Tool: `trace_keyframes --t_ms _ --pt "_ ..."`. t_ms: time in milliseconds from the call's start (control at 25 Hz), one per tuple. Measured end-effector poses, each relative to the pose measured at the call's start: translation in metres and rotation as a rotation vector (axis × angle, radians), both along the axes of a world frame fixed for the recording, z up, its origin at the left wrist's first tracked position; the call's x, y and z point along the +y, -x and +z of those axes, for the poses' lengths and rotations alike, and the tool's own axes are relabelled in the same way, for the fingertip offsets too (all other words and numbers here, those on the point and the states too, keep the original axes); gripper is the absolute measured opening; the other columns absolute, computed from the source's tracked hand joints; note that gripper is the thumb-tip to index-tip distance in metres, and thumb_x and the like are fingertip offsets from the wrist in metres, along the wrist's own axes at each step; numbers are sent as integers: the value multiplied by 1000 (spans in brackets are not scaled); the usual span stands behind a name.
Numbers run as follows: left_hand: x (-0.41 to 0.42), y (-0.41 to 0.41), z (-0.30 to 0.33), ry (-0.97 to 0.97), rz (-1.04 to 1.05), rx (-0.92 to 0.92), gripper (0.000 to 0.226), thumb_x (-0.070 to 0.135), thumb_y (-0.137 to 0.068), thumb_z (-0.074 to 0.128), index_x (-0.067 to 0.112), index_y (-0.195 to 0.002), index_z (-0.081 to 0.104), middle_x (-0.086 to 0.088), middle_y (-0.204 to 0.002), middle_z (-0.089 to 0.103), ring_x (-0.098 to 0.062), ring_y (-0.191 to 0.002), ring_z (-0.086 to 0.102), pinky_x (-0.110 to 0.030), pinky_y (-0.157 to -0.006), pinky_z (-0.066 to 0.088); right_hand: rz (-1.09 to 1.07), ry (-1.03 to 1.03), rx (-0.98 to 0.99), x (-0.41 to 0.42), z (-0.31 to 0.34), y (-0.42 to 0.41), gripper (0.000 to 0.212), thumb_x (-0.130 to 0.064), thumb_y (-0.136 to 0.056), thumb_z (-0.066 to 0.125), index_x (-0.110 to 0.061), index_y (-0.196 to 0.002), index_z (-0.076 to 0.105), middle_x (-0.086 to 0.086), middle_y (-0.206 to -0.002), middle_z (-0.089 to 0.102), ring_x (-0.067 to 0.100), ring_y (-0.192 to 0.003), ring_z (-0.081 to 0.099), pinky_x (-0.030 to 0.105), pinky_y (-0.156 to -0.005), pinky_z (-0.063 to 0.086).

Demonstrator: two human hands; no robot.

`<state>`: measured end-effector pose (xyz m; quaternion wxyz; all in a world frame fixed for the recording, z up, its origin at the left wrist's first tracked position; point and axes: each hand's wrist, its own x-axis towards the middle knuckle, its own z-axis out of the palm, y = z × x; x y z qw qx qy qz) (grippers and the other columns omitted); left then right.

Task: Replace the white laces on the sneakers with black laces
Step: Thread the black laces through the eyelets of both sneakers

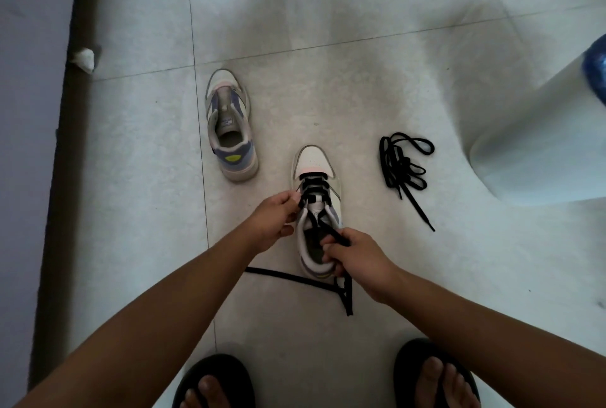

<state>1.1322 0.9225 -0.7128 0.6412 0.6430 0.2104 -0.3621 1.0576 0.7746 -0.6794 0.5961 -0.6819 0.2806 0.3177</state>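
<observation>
A white and lilac sneaker point(314, 163) stands on the floor in front of me, toe pointing away, with a black lace point(313, 185) threaded through its front eyelets. My left hand point(273, 220) pinches the lace at the sneaker's left eyelets. My right hand point(355, 256) grips the other lace strand over the shoe's opening and rests at the heel. Loose lace ends point(295, 277) trail on the floor near the heel. A second sneaker point(229, 127) without laces stands to the upper left. A spare black lace point(403, 166) lies bundled to the right.
The floor is pale tile point(328, 30). A dark skirting and wall point(65, 145) run along the left. A white rounded object point(541, 152) with something blue point(595, 66) stands at the right. My feet in black sandals point(213, 381) are at the bottom. A white scrap point(83, 58) lies by the wall.
</observation>
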Motion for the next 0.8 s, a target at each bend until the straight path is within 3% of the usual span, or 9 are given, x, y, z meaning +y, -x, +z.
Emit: trace_keyframes --t_ms 160,320,480,520,640,720,800 --pt "2 13 -11 -207 27 -188 18 20 -94 57 15 -76 60 4 -60 55 -6 -50 49 -17 -45 42 -33 -20 11 -2 1 -1 13 0 -90 50 -9 -87 60 5 -68 62 15 -51 48 22 -50 43" --pt "2 17 -13 -235 55 -210 18 14 -92 59 23 -77 65 12 -63 59 8 -52 52 -10 -49 41 -22 -22 15 -1 3 -1 12 -1 -91 50 -8 -88 60 6 -69 61 14 -52 49 21 -50 43" --pt "2 16 -15 160 67 7 16 13 -98 46 17 -91 60 0 -80 59 -10 -73 54 -23 -66 44 -29 -86 77 -4 5 0 11 0 -91 52 -7 -88 60 10 -72 61 12 -54 50 21 -52 44" --pt "3 15 -15 169 44 -10 15 12 -98 45 16 -91 58 -1 -80 58 -11 -72 53 -22 -65 44 -43 -117 89 -5 6 0 11 0 -91 52 -7 -89 60 10 -73 61 12 -54 49 21 -53 44" --pt "4 13 -13 -229 -82 -348 11 8 -94 53 14 -86 57 0 -72 53 -7 -63 47 -12 -58 40 -143 -180 107 -12 14 -1 9 0 -92 52 -6 -96 57 10 -73 59 13 -57 48 24 -56 45" --pt "0 23 -8 -424 -87 -479 4 16 -94 54 13 -97 53 1 -76 52 -7 -64 48 -11 -58 38 -194 -239 164 -15 25 2 4 -5 -93 53 -5 -96 56 7 -68 57 11 -52 46 25 -53 44" --pt "0 43 -4 -527 -134 -464 29 31 -96 49 14 -120 44 3 -87 53 -8 -72 52 -17 -62 40 -177 -338 265 -16 39 11 14 -16 -96 50 -4 -95 58 4 -63 52 9 -46 41 25 -49 41"
